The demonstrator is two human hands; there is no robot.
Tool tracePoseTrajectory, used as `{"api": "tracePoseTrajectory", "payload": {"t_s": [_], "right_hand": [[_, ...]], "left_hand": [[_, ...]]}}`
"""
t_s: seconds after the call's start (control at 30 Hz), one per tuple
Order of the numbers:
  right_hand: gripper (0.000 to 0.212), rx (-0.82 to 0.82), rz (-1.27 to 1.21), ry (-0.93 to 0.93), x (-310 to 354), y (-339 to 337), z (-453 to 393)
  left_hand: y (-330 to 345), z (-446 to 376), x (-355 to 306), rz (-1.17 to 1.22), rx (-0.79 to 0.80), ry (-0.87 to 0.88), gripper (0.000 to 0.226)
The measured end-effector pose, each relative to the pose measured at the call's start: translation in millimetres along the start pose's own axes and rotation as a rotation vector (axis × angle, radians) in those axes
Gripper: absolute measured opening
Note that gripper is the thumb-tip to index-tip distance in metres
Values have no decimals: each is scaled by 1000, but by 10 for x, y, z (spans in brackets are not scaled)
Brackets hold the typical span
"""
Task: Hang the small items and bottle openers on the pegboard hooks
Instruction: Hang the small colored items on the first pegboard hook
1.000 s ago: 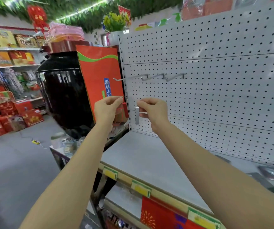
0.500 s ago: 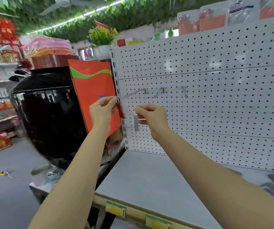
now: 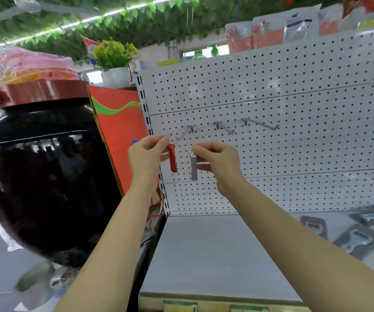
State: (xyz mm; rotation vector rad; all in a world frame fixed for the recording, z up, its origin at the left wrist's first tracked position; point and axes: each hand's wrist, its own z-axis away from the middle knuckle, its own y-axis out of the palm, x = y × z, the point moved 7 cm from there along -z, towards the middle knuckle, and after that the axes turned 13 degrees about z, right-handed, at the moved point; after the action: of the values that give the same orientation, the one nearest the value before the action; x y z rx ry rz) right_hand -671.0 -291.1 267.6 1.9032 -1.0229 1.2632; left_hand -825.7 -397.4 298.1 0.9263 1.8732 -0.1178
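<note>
Before the white pegboard (image 3: 294,136), left hand (image 3: 145,156) pinches a red item (image 3: 172,158) just beside the leftmost hook (image 3: 184,134); right hand (image 3: 217,161) pinches a silver item (image 3: 194,167) below it.

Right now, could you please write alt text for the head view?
A left hand holds a small red item and a right hand a small grey item, both raised below three empty hooks on a white pegboard.
</note>
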Motion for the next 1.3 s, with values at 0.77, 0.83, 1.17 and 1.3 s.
{"api": "tracePoseTrajectory", "payload": {"t_s": [0.77,0.83,1.17,1.3], "right_hand": [[4,-42,34,-16,298,199,-75],[5,-55,27,-10,284,244,-81],[2,-169,33,23,176,301,-228],[4,-197,31,36,129,333,-270]], "left_hand": [[284,-365,348,-111,42,-71,11],[307,-396,344,-151,50,-37,12],[318,-477,260,-464,277,194,39],[344,-464,253,-521,349,224,51]]}}
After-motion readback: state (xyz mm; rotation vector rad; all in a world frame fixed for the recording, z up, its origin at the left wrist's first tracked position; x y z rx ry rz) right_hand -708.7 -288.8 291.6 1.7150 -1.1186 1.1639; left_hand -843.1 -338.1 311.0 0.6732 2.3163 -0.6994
